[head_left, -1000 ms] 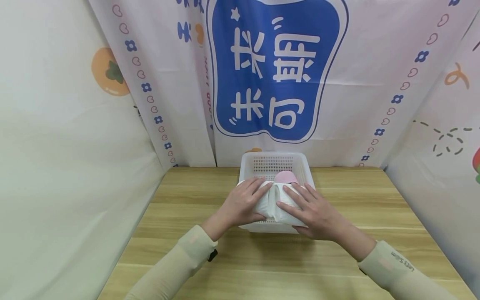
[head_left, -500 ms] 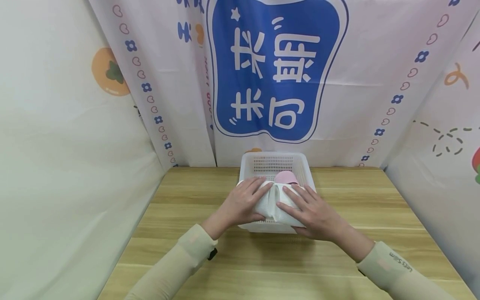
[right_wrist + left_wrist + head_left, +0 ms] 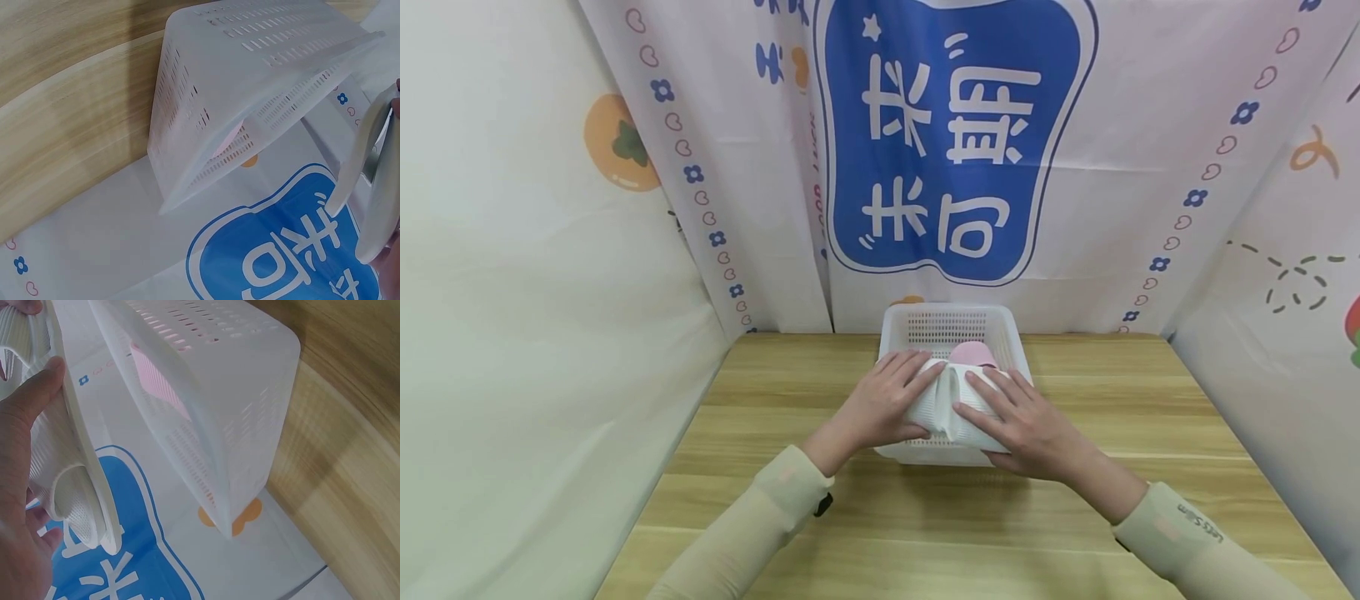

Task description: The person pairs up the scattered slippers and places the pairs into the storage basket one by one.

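Note:
Over the near half of a white plastic basket (image 3: 917,457), a pair of white slippers with ribbed straps is held side by side in the head view. My left hand (image 3: 880,404) grips the left slipper (image 3: 928,407), fingers over the top and thumb on the near side. The right slipper (image 3: 973,433) is held the same way by my right hand (image 3: 1030,425). In the left wrist view, the thumb presses on the ribbed slipper (image 3: 53,440). The right wrist view shows smooth slipper edges (image 3: 359,159); that hand is mostly cut off there.
Inside the basket lies a pink thing (image 3: 972,353), partly hidden behind the slippers. The basket stands at the back of a wooden table (image 3: 775,400). Printed cloth (image 3: 1075,250) hangs behind, and pale cloth walls (image 3: 550,333) flank both sides.
Both hands keep their hold on the slippers. The left hand has risen very slightly; everything else stays in place.

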The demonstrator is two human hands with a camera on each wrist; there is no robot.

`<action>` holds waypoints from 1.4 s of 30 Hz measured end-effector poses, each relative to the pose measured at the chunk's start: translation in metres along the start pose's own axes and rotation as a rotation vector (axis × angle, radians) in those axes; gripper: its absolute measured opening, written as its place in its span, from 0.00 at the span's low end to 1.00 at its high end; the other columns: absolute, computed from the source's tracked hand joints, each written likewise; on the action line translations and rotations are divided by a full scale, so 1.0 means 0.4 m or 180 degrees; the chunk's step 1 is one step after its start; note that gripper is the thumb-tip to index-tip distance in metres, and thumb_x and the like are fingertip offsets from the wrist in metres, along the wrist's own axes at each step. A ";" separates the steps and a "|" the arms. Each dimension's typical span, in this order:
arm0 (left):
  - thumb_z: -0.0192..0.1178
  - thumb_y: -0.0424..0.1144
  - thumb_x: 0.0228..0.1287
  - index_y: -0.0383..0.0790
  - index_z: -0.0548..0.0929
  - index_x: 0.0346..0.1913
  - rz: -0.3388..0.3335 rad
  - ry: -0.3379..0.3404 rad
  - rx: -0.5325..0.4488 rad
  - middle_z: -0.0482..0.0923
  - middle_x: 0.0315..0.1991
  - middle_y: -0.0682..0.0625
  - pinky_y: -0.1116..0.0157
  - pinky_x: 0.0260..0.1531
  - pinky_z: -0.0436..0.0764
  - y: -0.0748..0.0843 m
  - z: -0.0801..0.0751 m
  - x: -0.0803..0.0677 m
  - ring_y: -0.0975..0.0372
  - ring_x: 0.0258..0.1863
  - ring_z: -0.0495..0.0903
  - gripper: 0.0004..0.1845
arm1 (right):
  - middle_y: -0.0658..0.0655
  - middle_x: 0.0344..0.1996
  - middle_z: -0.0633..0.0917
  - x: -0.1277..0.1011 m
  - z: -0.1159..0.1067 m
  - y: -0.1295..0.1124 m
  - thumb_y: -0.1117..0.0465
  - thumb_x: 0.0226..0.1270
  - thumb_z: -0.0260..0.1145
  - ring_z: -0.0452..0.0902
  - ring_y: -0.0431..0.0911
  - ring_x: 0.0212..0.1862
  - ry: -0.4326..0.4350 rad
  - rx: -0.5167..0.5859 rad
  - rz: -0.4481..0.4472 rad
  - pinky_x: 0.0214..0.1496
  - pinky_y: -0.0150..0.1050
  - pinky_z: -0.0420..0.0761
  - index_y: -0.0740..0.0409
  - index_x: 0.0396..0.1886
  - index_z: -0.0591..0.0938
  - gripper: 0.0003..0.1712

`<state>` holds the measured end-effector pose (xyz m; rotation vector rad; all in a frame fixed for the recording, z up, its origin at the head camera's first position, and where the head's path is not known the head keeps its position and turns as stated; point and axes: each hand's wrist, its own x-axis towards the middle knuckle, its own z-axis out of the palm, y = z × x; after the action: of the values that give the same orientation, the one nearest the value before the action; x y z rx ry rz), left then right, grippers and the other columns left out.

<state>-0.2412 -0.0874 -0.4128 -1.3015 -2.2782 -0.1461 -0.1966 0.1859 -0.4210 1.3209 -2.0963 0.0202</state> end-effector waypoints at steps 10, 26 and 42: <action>0.74 0.65 0.41 0.41 0.64 0.72 -0.0037 -0.0052 0.0022 0.65 0.68 0.39 0.49 0.66 0.62 -0.001 -0.003 -0.002 0.48 0.67 0.62 0.56 | 0.70 0.65 0.69 -0.002 -0.003 0.002 0.45 0.46 0.72 0.66 0.68 0.63 0.0017 -0.0003 0.0005 0.59 0.66 0.69 0.53 0.65 0.74 0.43; 0.74 0.63 0.41 0.36 0.65 0.71 -0.0254 0.0095 0.0165 0.62 0.70 0.37 0.48 0.70 0.55 -0.018 -0.013 -0.041 0.46 0.68 0.62 0.56 | 0.70 0.64 0.70 -0.015 -0.001 0.006 0.49 0.37 0.79 0.67 0.68 0.62 0.0128 -0.0018 0.0207 0.57 0.67 0.71 0.54 0.63 0.75 0.47; 0.73 0.62 0.44 0.31 0.64 0.70 -0.0538 0.0114 0.0076 0.61 0.70 0.35 0.47 0.68 0.58 -0.054 0.003 -0.092 0.44 0.67 0.63 0.56 | 0.71 0.65 0.69 -0.034 0.012 0.026 0.44 0.52 0.72 0.64 0.68 0.63 0.0021 0.0163 0.0633 0.57 0.69 0.69 0.55 0.66 0.72 0.42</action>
<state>-0.2446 -0.1271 -0.4282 -1.0850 -2.3505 -0.1982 -0.2038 0.2002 -0.4287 1.1349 -2.2269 0.1638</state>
